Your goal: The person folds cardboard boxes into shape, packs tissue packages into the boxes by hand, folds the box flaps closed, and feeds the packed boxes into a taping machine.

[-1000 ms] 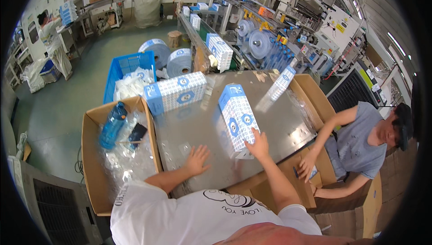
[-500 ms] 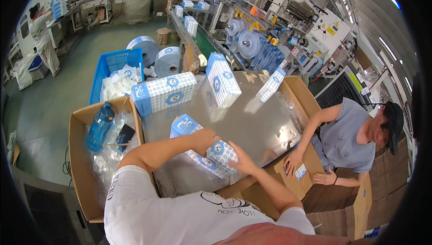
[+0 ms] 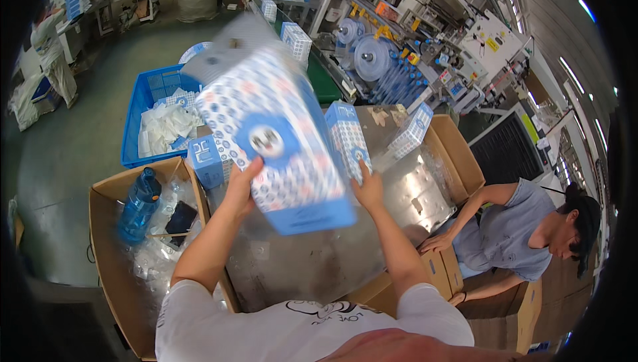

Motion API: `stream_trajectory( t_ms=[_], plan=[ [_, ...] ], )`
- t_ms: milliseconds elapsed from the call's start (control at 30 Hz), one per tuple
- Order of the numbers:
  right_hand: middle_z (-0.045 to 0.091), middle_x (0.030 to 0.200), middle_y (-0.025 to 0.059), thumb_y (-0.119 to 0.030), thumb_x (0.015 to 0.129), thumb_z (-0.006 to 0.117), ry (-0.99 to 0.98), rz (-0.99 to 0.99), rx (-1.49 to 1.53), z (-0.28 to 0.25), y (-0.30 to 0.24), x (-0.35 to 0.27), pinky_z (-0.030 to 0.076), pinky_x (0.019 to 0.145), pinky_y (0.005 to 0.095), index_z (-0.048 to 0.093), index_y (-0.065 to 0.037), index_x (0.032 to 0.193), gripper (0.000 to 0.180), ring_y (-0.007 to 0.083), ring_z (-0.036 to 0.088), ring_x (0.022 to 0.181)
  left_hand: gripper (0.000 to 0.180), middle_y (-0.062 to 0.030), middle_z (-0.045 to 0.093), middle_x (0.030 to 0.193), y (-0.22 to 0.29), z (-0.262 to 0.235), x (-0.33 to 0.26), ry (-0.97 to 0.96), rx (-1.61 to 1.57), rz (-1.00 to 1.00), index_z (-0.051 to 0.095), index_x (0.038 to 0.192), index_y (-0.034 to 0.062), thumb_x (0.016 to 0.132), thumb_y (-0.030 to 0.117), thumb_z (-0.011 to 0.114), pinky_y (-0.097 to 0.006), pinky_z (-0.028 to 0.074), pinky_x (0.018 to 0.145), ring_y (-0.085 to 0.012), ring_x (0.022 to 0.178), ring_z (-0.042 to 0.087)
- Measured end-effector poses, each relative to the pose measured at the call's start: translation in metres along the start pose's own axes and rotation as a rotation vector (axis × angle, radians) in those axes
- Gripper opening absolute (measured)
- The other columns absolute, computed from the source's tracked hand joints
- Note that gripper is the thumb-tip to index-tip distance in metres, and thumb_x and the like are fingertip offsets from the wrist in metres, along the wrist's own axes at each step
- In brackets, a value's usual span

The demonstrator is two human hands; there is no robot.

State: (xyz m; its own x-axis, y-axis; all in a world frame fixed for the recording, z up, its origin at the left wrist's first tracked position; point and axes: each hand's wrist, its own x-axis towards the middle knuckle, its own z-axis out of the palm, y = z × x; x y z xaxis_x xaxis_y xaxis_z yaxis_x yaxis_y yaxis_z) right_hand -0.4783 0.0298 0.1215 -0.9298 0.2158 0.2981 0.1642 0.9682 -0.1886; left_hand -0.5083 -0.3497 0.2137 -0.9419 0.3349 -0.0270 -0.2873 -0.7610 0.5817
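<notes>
A big blue-and-white patterned pack (image 3: 276, 136) is lifted up close to the camera, blurred, held between both my hands. My left hand (image 3: 240, 186) grips its left side and my right hand (image 3: 367, 188) presses its right side. Behind it a second, similar pack (image 3: 345, 137) stands on the shiny metal table (image 3: 319, 256). Another one (image 3: 207, 161) lies at the table's left edge, and a smaller pack (image 3: 412, 129) stands further back on the right.
An open cardboard box (image 3: 109, 256) on my left holds a blue water bottle (image 3: 138, 204), a phone and plastic film. A blue crate (image 3: 156, 119) with white bags stands behind it. A seated person (image 3: 512, 236) works at cartons on the right. Machinery lines the back.
The pack lay low on the table under my hands half a second ago. It has since been raised upright and close to the camera, with a hand on each side.
</notes>
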Motion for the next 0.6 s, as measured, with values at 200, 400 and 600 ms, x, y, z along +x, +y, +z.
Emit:
stream_trajectory(
  t_ms=[200,400,600],
  plan=[
    [0.053,0.108,0.025,-0.037,0.068,0.077,-0.443,0.158,-0.04,-0.104,-0.015,-0.132,0.047,0.086,0.0451,0.021,-0.021,0.15,0.1,0.0431,0.055,0.099,0.049,-0.0081,0.055,0.131,-0.018,0.014,0.039,-0.092,-0.518,-0.061,0.046,0.133,0.005,0.096,0.037,0.051,-0.04,0.043,0.101,-0.0236,0.118,0.054],
    [0.047,0.126,0.0278,-0.04,0.071,0.075,-0.449,0.237,0.016,-0.089,-0.049,-0.106,0.044,0.094,0.0442,0.02,-0.014,0.15,0.1,0.0399,0.051,0.114,0.054,-0.0077,0.052,0.134,-0.077,0.068,0.015,-0.219,-0.417,-0.211,0.043,0.137,0.0068,0.097,0.043,0.047,-0.039,0.041,0.102,-0.0235,0.122,0.05],
    [0.035,0.142,0.0194,-0.021,0.073,0.076,-0.267,0.229,0.948,-0.229,0.021,-0.167,0.033,0.104,0.0379,0.017,-0.009,0.15,0.098,0.0308,0.039,0.128,0.061,-0.0136,0.051,0.134,-0.187,0.114,-0.078,-0.591,0.394,-0.301,0.037,0.138,0.0026,0.089,0.028,0.063,-0.039,0.041,0.102,-0.0249,0.123,0.05]
  ],
)
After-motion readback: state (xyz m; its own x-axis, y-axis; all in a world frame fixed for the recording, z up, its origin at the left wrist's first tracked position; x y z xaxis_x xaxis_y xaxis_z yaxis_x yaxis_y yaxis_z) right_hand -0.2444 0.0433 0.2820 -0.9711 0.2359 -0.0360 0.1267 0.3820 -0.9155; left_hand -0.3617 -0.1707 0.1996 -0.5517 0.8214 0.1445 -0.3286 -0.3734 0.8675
